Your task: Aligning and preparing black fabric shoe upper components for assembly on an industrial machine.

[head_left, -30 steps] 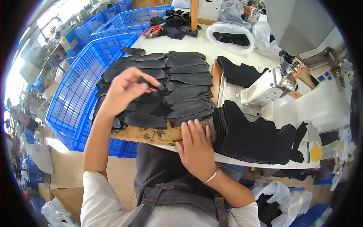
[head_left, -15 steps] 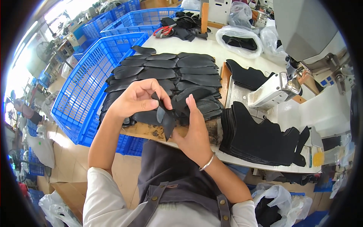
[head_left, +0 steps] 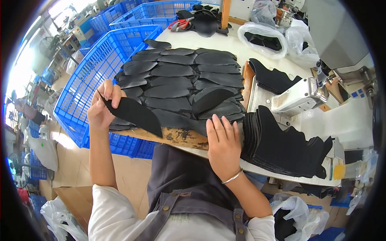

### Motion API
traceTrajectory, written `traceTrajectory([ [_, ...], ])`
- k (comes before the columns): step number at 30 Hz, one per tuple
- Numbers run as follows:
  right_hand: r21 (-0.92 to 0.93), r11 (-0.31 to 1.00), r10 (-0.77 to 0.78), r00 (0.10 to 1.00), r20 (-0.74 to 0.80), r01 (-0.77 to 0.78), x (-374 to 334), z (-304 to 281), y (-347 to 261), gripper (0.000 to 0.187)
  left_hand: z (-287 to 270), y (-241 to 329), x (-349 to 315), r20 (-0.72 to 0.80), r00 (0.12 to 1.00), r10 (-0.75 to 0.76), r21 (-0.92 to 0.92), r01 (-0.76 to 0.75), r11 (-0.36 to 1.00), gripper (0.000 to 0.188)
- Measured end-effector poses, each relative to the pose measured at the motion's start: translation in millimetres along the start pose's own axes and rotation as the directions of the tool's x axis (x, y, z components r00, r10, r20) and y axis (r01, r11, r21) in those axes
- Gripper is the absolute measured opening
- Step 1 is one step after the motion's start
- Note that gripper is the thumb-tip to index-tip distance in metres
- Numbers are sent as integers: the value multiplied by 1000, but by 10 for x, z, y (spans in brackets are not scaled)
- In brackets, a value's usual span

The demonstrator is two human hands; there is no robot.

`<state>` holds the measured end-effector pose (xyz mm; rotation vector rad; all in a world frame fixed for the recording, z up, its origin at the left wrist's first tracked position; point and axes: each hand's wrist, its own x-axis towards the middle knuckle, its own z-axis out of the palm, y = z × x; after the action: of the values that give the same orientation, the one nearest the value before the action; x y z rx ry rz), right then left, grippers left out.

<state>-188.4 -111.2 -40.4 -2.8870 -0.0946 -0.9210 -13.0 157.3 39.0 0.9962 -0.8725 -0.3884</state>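
A black leaf-shaped cut piece (head_left: 134,115) is pinched at its pointed end by my left hand (head_left: 103,103), and its other end hangs over the wooden board's front edge. My right hand (head_left: 224,140) lies with fingers stretched out at the near right corner of the board, its fingertips at the edge of the black pieces. Rows of overlapping black curved pieces (head_left: 169,81) cover the board between and beyond my hands. One matte black piece (head_left: 212,101) rests on top of them, above my right fingers.
A stack of black shaped panels (head_left: 277,146) sits right of my right hand, with a sewing machine (head_left: 295,96) behind it. Blue crates (head_left: 96,76) stand to the left. Red-handled scissors (head_left: 183,24) and a plastic bag of black pieces (head_left: 263,40) lie farther back.
My hands, close together over the board before, have moved apart. The left has gone left with the black piece, now spread flat to view; the right has come down to the board's right corner.
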Motion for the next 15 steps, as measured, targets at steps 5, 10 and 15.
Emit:
traceTrajectory([
  [5,93,993,69,994,87,-77,-35,-155,-45,49,139,-1,-8,49,998,-26,35,24,999,37],
  [10,733,654,15,972,235,-187,7,-523,-101,76,546,-131,136,296,954,-39,-94,70,993,34],
  [15,845,-354,-133,916,379,-401,-95,-651,60,64,1186,-313,489,597,802,-20,-362,292,885,52],
])
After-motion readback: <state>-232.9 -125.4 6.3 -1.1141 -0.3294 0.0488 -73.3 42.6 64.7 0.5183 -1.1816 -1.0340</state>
